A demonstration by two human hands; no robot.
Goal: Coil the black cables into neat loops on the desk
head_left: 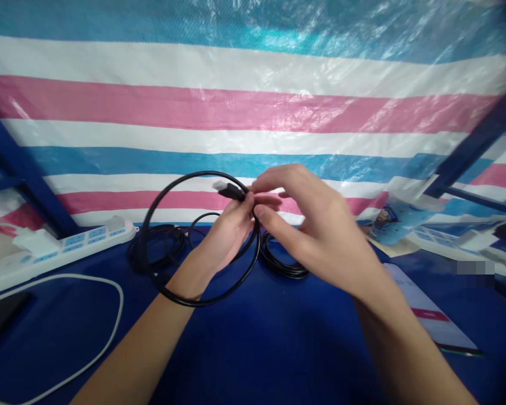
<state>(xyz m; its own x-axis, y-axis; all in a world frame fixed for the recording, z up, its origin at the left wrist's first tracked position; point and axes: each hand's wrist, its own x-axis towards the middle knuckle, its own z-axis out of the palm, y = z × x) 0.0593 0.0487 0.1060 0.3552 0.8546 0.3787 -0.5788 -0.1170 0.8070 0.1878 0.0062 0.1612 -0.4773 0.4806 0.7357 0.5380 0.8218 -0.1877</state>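
Observation:
My left hand (227,236) is closed on a black cable (152,216) coiled into a wide loop that passes around my left wrist. The cable's plug end (227,189) sticks out above my fingers. My right hand (316,230) meets the left one at the plug, thumb and forefinger pinching the cable beside it, the other fingers loosely curled. More coiled black cable (278,261) lies on the blue table cover (261,349) behind and below my hands.
A white power strip (67,247) lies at the left with a white cord (109,320) looping toward me. A second power strip (447,242) and a printed packet (396,219) sit at the right, a flat card (430,315) nearer. A striped tarp (253,112) hangs behind.

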